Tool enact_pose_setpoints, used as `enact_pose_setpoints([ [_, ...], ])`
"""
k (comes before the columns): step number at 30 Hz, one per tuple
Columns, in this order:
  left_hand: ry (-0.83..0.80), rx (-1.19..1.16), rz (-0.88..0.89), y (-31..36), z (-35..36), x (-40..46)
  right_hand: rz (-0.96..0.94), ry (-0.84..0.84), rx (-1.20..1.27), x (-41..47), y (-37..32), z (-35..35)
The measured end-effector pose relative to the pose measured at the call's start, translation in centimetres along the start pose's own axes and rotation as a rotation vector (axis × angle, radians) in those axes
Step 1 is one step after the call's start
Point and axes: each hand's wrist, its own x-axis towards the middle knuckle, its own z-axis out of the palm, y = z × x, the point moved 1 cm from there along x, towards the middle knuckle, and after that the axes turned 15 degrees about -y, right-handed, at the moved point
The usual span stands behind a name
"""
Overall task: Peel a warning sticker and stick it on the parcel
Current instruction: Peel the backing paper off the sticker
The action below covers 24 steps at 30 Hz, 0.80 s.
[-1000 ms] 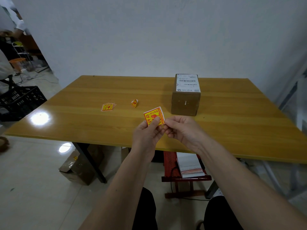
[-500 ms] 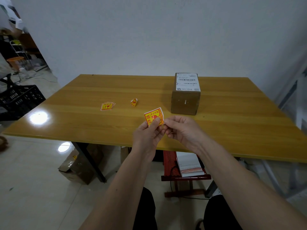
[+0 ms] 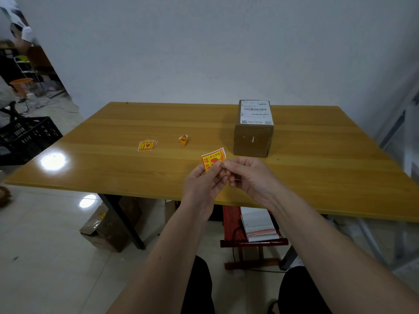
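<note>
A yellow and red warning sticker (image 3: 212,157) on its white backing is held upright above the table's near edge. My left hand (image 3: 205,180) pinches its lower left part between thumb and fingers. My right hand (image 3: 246,175) pinches its lower right corner with thumb and forefinger. The brown cardboard parcel (image 3: 252,139), with a white shipping label on top, stands on the wooden table (image 3: 118,159) just beyond and right of my hands.
A small stack of warning stickers (image 3: 146,145) lies left of centre, with a crumpled sticker piece (image 3: 183,140) beside it. Under the table are a cardboard box (image 3: 103,227) and a red stool (image 3: 251,236) with papers. A black crate (image 3: 25,137) sits far left.
The sticker and both hands stay in nearly the same place. The sticker's top right corner now curls slightly more. Nothing else on the table has moved.
</note>
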Motion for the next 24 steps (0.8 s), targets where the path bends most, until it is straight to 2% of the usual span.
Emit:
enact_pose_setpoints([
  [10,-0.007,0.039,0.053,0.59,0.30,-0.21,-0.010,-0.005,0.074,0.12,-0.03,-0.13],
  [18,0.063,0.004,0.050,0.66,0.38,-0.13,0.004,0.012,0.044,0.09,0.18,-0.32],
  [20,0.208,0.177,0.050,0.54,0.31,0.03,0.007,0.039,0.034,0.04,0.15,-0.36],
  [22,0.394,0.592,0.117,0.40,-0.01,0.04,0.006,0.092,0.026,0.08,0.15,-0.55],
  [24,0.441,1.057,0.319,0.39,-0.13,-0.33,0.010,0.135,0.023,0.16,0.17,-0.77],
])
